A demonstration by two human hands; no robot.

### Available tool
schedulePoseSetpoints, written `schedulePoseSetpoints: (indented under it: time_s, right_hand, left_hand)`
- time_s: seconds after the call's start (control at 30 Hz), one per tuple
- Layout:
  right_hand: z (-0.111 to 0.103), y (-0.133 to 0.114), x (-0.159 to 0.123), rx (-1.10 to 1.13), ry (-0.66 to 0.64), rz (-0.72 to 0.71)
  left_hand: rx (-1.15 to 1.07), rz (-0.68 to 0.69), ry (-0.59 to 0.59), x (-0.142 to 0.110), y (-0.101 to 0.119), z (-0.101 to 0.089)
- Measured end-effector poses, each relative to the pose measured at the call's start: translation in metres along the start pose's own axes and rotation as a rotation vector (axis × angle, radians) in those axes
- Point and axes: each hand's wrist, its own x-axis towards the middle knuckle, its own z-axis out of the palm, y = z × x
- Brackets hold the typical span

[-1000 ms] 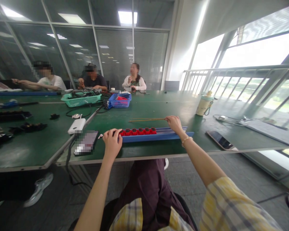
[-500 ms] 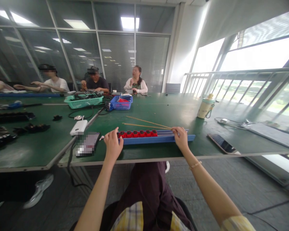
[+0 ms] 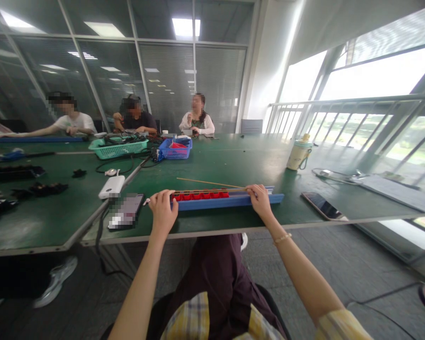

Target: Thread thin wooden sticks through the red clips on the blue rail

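A blue channel-shaped rail (image 3: 212, 204) lies on the green table before me, with a row of red blocks (image 3: 200, 195) in its left part. My left hand (image 3: 163, 208) grips the rail's left end, thumb on the near side and fingers over the top. My right hand (image 3: 259, 198) is closed at the rail's right part, pinching the right ends of two thin wooden sticks (image 3: 207, 182). One stick runs along the tops of the red blocks toward my left fingertips. The other slants away over the table behind the rail.
Left of the rail lie a phone (image 3: 127, 211) and a white power bank (image 3: 111, 187). Another phone (image 3: 324, 206) and a cup (image 3: 299, 153) stand to the right. Farther back are a green basket (image 3: 120, 150) and a blue basket (image 3: 175, 151). Several people sit across the table.
One stick has swung toward me and now lies over the red blocks, covering their dark tops. Both hands stay at the rail. The view has shifted slightly.
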Motion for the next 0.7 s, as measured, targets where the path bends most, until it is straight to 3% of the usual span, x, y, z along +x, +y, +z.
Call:
schedulePoseSetpoints:
  time_s: [0.7]
  right_hand:
    - [0.0019, 0.0045, 0.001, -0.031, 0.028, -0.035]
  left_hand:
    - [0.001, 0.045, 0.005, -0.0005, -0.0002, 0.0011]
